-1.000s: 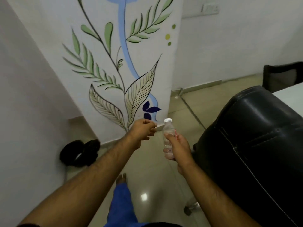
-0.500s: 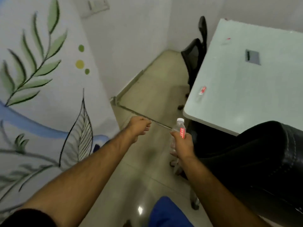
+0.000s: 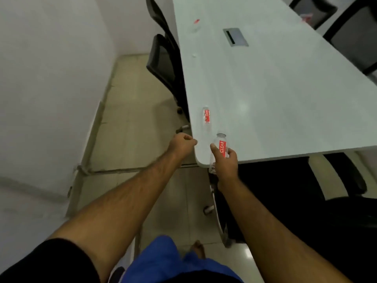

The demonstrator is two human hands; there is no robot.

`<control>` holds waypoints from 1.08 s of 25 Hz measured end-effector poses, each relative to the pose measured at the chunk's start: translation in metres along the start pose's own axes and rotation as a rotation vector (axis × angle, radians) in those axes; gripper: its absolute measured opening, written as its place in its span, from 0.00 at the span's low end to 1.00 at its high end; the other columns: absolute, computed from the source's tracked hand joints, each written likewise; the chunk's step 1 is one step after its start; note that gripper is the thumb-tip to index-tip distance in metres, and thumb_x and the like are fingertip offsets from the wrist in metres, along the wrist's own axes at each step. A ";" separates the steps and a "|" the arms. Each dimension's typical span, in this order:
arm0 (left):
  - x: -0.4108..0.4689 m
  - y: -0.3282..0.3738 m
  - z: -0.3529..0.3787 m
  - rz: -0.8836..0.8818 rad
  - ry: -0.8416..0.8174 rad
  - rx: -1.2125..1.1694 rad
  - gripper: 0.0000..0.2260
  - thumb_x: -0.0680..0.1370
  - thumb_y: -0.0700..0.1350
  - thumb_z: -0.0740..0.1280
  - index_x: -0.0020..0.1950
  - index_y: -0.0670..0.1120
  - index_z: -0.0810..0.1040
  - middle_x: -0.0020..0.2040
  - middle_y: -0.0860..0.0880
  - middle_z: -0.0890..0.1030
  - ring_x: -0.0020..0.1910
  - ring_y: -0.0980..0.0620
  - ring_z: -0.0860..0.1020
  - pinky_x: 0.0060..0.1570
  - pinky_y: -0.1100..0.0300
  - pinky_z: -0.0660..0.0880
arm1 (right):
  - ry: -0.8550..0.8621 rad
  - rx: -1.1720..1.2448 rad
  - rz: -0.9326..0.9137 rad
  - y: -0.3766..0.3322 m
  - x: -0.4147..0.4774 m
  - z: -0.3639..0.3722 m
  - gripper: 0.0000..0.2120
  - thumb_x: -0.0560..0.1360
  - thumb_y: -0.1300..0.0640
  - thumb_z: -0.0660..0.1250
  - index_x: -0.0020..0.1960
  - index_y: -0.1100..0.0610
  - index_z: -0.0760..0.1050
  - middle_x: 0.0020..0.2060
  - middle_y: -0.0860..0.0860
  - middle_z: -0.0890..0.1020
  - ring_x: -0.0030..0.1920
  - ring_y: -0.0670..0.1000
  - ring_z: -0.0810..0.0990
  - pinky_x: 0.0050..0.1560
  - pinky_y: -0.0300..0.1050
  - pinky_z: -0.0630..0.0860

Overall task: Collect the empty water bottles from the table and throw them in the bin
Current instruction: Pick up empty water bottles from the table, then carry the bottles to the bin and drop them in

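Bottle sits gripped upright in your right hand by the surface corner; your left hand, fisted shut, holds nothing visible, perhaps readying for the second bottle lying nearby.

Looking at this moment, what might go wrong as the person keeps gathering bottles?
The bottle lying near the table edge might roll off onto the floor if nudged during a grab. The right hand already holds a bottle, so taking a second with it risks a drop. A third bottle at the far end looks faint and is easy to overlook.
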State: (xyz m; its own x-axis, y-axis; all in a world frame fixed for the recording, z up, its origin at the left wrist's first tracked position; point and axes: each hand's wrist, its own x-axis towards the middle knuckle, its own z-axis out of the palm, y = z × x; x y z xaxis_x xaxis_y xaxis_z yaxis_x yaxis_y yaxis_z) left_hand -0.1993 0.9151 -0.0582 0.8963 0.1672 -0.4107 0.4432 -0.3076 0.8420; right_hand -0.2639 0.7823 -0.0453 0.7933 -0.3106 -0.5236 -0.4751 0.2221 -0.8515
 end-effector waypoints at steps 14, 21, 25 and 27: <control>0.239 0.057 0.084 -0.132 -0.188 0.402 0.30 0.68 0.57 0.73 0.63 0.43 0.72 0.59 0.43 0.80 0.52 0.40 0.82 0.49 0.47 0.82 | 0.428 0.043 0.145 -0.055 0.166 0.070 0.23 0.79 0.41 0.64 0.69 0.50 0.68 0.57 0.55 0.79 0.49 0.51 0.77 0.43 0.44 0.75; 0.154 0.095 0.073 0.047 -0.788 0.104 0.22 0.74 0.53 0.74 0.64 0.48 0.74 0.53 0.50 0.81 0.48 0.51 0.82 0.45 0.58 0.80 | 0.672 0.327 0.058 -0.047 0.076 0.045 0.18 0.79 0.44 0.64 0.65 0.53 0.73 0.50 0.52 0.84 0.46 0.51 0.84 0.44 0.45 0.83; 0.067 0.093 0.078 0.156 -1.134 0.167 0.07 0.78 0.50 0.69 0.56 0.56 0.79 0.50 0.47 0.84 0.45 0.50 0.82 0.44 0.54 0.80 | 0.861 0.486 -0.029 -0.015 -0.012 0.010 0.15 0.80 0.51 0.65 0.65 0.53 0.73 0.51 0.49 0.83 0.48 0.47 0.83 0.43 0.42 0.81; 0.020 0.080 0.078 0.163 -1.280 0.246 0.06 0.78 0.46 0.68 0.54 0.55 0.79 0.48 0.48 0.83 0.44 0.49 0.81 0.42 0.53 0.79 | 0.957 0.528 -0.046 0.012 -0.057 -0.001 0.14 0.80 0.54 0.64 0.65 0.55 0.73 0.52 0.51 0.82 0.48 0.48 0.82 0.42 0.41 0.80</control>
State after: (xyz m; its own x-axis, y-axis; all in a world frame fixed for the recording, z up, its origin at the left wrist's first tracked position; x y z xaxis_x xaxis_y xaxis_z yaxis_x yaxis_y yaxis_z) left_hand -0.1446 0.8206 -0.0270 0.2582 -0.8471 -0.4645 0.1980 -0.4242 0.8837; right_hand -0.3157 0.8017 -0.0257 0.0734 -0.8678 -0.4914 -0.0481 0.4891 -0.8709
